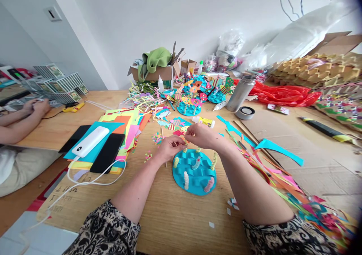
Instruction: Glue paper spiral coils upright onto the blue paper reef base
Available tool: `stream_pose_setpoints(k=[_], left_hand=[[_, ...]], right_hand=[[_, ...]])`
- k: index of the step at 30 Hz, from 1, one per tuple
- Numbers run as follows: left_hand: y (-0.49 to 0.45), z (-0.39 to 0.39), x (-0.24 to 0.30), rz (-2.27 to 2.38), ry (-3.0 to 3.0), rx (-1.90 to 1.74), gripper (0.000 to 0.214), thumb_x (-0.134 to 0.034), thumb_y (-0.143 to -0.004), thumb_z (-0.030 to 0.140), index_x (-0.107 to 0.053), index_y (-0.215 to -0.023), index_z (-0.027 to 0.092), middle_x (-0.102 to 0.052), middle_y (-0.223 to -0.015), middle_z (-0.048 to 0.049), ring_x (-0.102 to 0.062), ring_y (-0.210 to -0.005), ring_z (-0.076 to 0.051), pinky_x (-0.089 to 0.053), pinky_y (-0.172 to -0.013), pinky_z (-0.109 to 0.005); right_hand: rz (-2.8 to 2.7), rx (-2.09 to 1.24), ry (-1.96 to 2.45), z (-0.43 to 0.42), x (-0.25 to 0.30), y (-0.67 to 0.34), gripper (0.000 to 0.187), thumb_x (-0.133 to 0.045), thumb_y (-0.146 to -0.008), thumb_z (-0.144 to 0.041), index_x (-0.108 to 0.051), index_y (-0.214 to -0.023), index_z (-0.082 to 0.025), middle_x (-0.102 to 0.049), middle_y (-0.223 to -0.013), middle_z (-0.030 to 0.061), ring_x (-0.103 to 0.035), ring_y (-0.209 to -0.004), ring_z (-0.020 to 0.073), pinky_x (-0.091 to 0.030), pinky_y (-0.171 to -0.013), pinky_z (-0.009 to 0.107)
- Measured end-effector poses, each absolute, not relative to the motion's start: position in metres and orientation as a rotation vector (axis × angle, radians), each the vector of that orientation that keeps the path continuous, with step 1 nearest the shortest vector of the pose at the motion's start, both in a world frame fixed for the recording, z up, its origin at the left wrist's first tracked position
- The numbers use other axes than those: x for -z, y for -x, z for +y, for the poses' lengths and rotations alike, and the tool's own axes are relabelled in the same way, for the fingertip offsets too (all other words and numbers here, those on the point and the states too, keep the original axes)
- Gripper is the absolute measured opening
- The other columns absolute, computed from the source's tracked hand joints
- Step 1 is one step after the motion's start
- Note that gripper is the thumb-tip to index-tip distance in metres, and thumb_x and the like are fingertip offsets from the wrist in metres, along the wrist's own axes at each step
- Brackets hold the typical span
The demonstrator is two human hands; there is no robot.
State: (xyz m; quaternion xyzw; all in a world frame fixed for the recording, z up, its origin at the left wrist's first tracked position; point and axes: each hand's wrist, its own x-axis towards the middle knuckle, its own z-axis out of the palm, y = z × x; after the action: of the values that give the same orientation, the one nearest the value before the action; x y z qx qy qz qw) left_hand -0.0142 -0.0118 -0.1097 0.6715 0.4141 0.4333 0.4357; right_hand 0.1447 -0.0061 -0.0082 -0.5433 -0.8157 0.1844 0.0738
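Observation:
A round blue paper disc (198, 179) with raised wave strips and several small coiled paper posts lies on the wooden table (175, 217) in front of me. My left hand (169, 148) and my right hand (200, 135) meet just above the disc's far edge, both with fingers pinched. Between the two pinches is a small paper piece too tiny to name. A glue stick (204, 121) lies just behind my right hand.
Phones and a white power bank (89, 141) rest on coloured paper at left. Finished blue crafts (195, 93), a steel bottle (239, 93), a tape roll (245, 112) and cardboard boxes crowd the back. Paper scraps (283, 187) spread at right. Another person's hands (34, 107) work at far left.

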Motion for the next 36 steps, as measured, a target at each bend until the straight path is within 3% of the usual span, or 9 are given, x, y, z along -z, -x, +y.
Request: stream_pose_setpoints(k=[10, 19, 25, 36], left_hand=[[0.0124, -0.0122, 0.1094, 1.035, -1.692, -1.09, 0.017, -0.071, -0.069, 0.032, -0.067, -0.067, 0.015, -0.066, -0.072, -0.0035, -0.054, -0.06, -0.011, -0.038, -0.053, -0.023], [0.0109, -0.0163, 0.101, 1.067, -1.684, -1.079, 0.02, -0.073, -0.067, 0.034, -0.067, -0.072, 0.015, -0.065, -0.073, -0.0025, -0.047, -0.052, -0.008, -0.035, -0.048, -0.022], [0.0106, -0.0152, 0.1029, 1.082, -1.684, -1.128, 0.019, -0.067, -0.072, 0.034, -0.066, -0.071, 0.016, -0.065, -0.072, -0.0042, -0.056, -0.064, -0.013, -0.042, -0.055, -0.023], [0.0103, -0.0157, 0.1054, 1.054, -1.684, -1.131, 0.022, -0.066, -0.074, 0.038, -0.063, -0.072, 0.016, -0.062, -0.069, -0.0022, -0.054, -0.062, -0.012, -0.041, -0.055, -0.023]], right_hand=[[-2.433, -0.637, 1.614, -0.0009, 0.0135, -0.1484, 0.025, -0.052, -0.082, -0.031, -0.072, -0.08, -0.015, -0.072, -0.078, 0.0058, -0.059, -0.069, 0.015, -0.032, -0.056, 0.024], [-2.394, -0.597, 1.684, 0.0006, 0.015, -0.1448, 0.024, -0.052, -0.08, -0.025, -0.072, -0.076, -0.012, -0.069, -0.072, 0.0061, -0.056, -0.063, 0.013, -0.029, -0.053, 0.024], [-2.388, -0.629, 1.644, 0.0006, 0.0147, -0.146, 0.025, -0.051, -0.079, -0.026, -0.071, -0.071, -0.013, -0.062, -0.06, 0.0024, -0.049, -0.055, 0.0108, -0.028, -0.05, 0.023], [-2.387, -0.829, 1.525, 0.0008, 0.0126, -0.1505, 0.022, -0.05, -0.076, -0.022, -0.068, -0.07, -0.011, -0.053, -0.055, -0.0011, -0.043, -0.053, 0.0094, -0.027, -0.047, 0.022]])
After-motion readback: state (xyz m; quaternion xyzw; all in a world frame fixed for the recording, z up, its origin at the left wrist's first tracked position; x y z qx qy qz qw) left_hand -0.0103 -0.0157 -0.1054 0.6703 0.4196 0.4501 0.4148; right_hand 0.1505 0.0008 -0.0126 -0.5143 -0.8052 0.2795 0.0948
